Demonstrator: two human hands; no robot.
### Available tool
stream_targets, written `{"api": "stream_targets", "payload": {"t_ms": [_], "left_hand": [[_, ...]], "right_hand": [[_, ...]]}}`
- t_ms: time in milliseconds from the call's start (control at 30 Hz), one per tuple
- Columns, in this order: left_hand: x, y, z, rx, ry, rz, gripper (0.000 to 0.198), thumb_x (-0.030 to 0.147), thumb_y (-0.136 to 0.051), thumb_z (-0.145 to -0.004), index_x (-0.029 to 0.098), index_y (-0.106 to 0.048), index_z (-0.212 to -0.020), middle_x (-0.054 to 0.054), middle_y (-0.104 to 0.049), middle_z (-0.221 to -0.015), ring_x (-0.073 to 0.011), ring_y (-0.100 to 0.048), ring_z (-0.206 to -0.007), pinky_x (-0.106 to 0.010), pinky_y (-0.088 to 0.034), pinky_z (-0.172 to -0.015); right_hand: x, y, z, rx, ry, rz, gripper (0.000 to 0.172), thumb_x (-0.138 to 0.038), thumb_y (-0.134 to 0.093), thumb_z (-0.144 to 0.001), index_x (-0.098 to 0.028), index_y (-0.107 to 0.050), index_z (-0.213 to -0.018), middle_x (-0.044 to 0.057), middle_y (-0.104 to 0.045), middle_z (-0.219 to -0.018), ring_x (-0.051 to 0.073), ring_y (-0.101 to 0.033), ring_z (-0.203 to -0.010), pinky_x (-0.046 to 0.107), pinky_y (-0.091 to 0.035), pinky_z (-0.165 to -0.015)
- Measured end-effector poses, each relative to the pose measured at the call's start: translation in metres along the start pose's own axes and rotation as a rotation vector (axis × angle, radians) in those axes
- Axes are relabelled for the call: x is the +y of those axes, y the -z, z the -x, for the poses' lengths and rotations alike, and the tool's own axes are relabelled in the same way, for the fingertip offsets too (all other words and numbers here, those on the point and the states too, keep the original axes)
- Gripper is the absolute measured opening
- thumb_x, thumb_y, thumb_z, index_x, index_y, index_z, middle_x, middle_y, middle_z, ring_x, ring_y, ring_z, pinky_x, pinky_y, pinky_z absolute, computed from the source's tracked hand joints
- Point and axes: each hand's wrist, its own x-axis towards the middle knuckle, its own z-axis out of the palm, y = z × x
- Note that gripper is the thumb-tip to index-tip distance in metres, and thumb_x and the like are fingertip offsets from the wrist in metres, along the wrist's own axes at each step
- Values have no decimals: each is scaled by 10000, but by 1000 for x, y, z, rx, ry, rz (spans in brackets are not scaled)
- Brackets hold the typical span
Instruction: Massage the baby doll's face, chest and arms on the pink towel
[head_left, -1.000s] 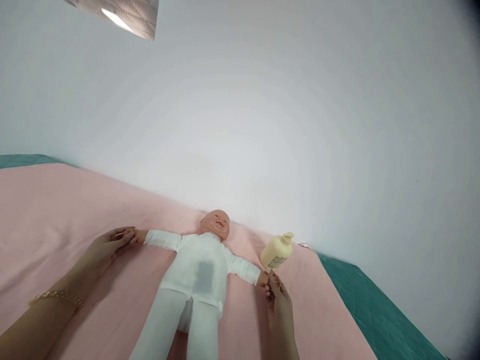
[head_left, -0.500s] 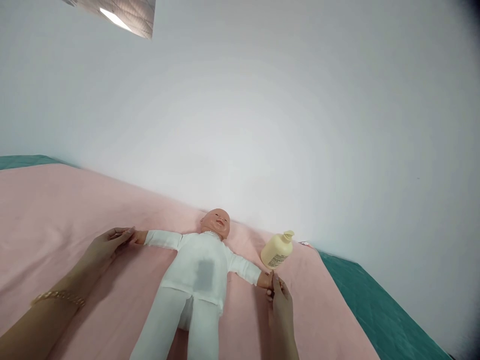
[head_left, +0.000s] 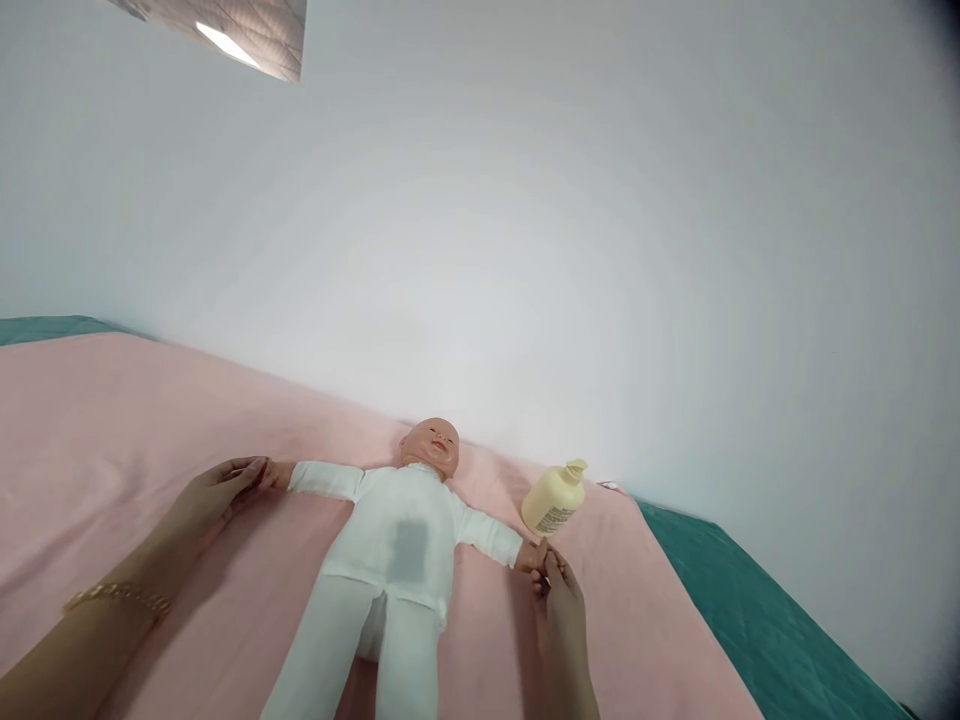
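Observation:
A baby doll (head_left: 397,530) lies on its back on a pink sheet (head_left: 630,620), arms spread wide. It wears a white top and white trousers, and a grey rectangle shows on its belly. At the left, my left hand (head_left: 221,490) pinches one of the doll's hands between thumb and fingers. My right hand (head_left: 561,588) has its fingers closed round the doll's other hand, just below a pale yellow pump bottle (head_left: 553,498). That bottle stands upright with printed text low on its side. The doll's feet lie outside the view.
Behind the sheet rises a white wall (head_left: 480,220). Green fabric (head_left: 765,590) shows past the sheet's right edge and at the far left. A small label or tag (head_left: 611,487) lies by the wall. A mirror-like panel (head_left: 255,35) hangs at the upper left.
Almost nothing differs. Both hands keep hold of the doll's hands, and the view has shifted very slightly.

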Motion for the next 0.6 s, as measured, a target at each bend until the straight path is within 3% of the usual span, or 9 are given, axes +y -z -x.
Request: {"api": "stream_targets", "payload": {"t_ms": [133, 300, 433, 600], "left_hand": [[3, -1, 1, -35, 51, 19, 840, 571, -879, -356, 159, -642, -1049, -99, -692, -1070, -230, -649, -942, -203, -559, -623], [4, -2, 2, -40, 43, 10, 637, 445, -836, -529, 160, -644, -1065, -89, -705, -1036, -220, -664, -870, -208, -546, -581], [0, 1, -3, -43, 46, 50, 653, 415, -865, -516, 156, -647, -1075, -99, -707, -1073, -235, -675, -921, -219, -571, -635], [-2, 2, -3, -41, 72, 32, 765, 496, -889, -469, 171, -631, -1111, -113, -717, -1027, -283, -691, -905, -269, -583, -621]], "right_hand": [[-2, -2, 4, -21, 15, -1, 439, -450, -757, -654, -176, -635, -975, 0, -612, -743, 72, -499, -589, 195, -430, -525], [-7, -4, 8, -24, 19, 13, 420, -479, -752, -675, -167, -640, -933, 10, -607, -741, 77, -491, -589, 209, -437, -531], [-12, -5, 12, -3, 38, 81, 470, -499, -803, -608, -150, -613, -859, -26, -520, -636, 66, -423, -545, 200, -387, -484], [-14, -6, 17, 16, 54, 180, 411, -537, -716, -725, -180, -524, -655, -23, -427, -556, 75, -378, -518, 206, -328, -458]]}}
